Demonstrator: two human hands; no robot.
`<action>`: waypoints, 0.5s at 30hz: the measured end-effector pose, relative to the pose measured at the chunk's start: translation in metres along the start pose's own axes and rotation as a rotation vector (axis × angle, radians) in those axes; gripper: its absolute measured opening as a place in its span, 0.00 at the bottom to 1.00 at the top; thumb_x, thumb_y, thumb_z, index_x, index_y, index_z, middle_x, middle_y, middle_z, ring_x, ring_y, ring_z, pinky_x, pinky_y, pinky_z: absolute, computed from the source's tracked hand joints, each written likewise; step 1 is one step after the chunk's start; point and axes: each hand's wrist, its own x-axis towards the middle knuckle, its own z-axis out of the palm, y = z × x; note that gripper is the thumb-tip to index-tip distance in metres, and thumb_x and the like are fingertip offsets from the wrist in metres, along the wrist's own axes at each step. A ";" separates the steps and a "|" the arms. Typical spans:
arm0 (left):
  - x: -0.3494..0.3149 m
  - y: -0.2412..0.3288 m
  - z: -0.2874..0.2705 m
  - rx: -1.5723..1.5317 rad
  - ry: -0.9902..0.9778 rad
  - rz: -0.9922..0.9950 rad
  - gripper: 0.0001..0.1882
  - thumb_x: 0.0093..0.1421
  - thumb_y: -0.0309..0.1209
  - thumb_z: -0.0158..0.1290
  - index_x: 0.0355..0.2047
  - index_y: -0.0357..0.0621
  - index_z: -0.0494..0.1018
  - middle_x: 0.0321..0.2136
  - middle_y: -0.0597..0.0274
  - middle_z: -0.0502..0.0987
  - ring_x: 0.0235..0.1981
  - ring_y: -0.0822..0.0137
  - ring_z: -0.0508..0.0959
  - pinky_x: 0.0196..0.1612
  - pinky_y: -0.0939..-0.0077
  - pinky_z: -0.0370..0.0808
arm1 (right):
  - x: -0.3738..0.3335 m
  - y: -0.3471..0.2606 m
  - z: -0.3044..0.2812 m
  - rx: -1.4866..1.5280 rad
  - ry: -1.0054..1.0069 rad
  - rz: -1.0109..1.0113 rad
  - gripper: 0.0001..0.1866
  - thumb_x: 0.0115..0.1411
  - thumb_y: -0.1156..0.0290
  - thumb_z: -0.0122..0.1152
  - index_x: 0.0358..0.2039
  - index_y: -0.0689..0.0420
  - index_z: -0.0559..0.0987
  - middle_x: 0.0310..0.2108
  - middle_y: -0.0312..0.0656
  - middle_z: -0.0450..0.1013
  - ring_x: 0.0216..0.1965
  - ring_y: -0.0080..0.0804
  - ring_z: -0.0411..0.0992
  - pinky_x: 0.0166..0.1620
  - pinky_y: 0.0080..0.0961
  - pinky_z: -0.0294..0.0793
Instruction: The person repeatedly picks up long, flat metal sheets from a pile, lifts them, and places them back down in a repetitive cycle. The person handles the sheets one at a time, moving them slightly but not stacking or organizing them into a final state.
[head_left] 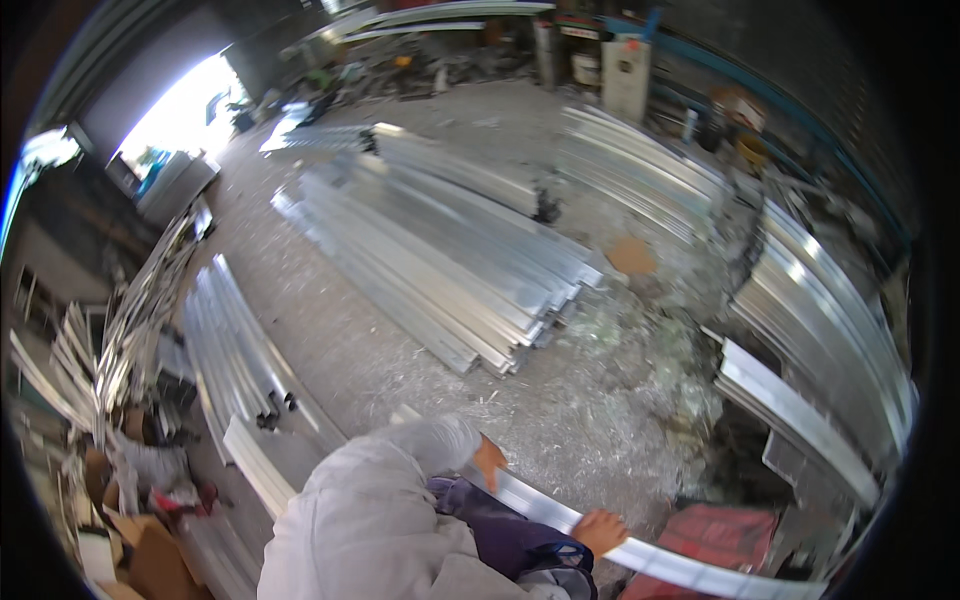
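Observation:
A long, ridged silvery metal profile [540, 503] lies across in front of me, running down to the lower right. My left hand [489, 462] comes out of a light grey sleeve and grips the profile near its middle. Farther right, my right hand [600, 532] is wrapped over the same profile. The undersides of both hands' grips are hidden. Dark purple cloth [500, 520] shows between my arms. Beneath the profile's right part lies a red sheet or bag [715, 540].
Stacked metal profiles [430, 235] lie on the floor ahead. More profiles rest at the left [235, 340] and right [830, 320]. Crumpled clear plastic film [630, 370] covers the floor at centre right. Cardboard boxes [150, 555] stand lower left, beside thin strips [140, 310].

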 end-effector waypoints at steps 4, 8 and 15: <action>-0.077 -0.073 -0.021 0.107 -0.102 -0.155 0.46 0.45 0.61 0.61 0.56 0.41 0.68 0.51 0.48 0.72 0.53 0.54 0.72 0.55 0.59 0.67 | -0.021 -0.096 0.010 0.077 -0.051 -0.149 0.09 0.56 0.60 0.55 0.28 0.51 0.77 0.31 0.43 0.70 0.39 0.44 0.68 0.51 0.44 0.61; -0.078 -0.116 0.007 0.162 -0.060 -0.214 0.54 0.42 0.66 0.60 0.60 0.39 0.65 0.59 0.42 0.66 0.60 0.49 0.67 0.60 0.57 0.64 | -0.030 -0.121 0.005 0.318 0.041 -0.370 0.09 0.53 0.59 0.58 0.30 0.49 0.76 0.31 0.42 0.70 0.38 0.44 0.68 0.48 0.43 0.62; 0.052 0.052 -0.014 0.226 -0.005 0.051 0.54 0.42 0.69 0.58 0.57 0.34 0.68 0.56 0.35 0.68 0.58 0.43 0.68 0.60 0.55 0.64 | 0.001 0.075 0.021 -0.106 -0.358 0.051 0.05 0.56 0.66 0.54 0.30 0.52 0.76 0.31 0.45 0.72 0.38 0.47 0.69 0.41 0.42 0.64</action>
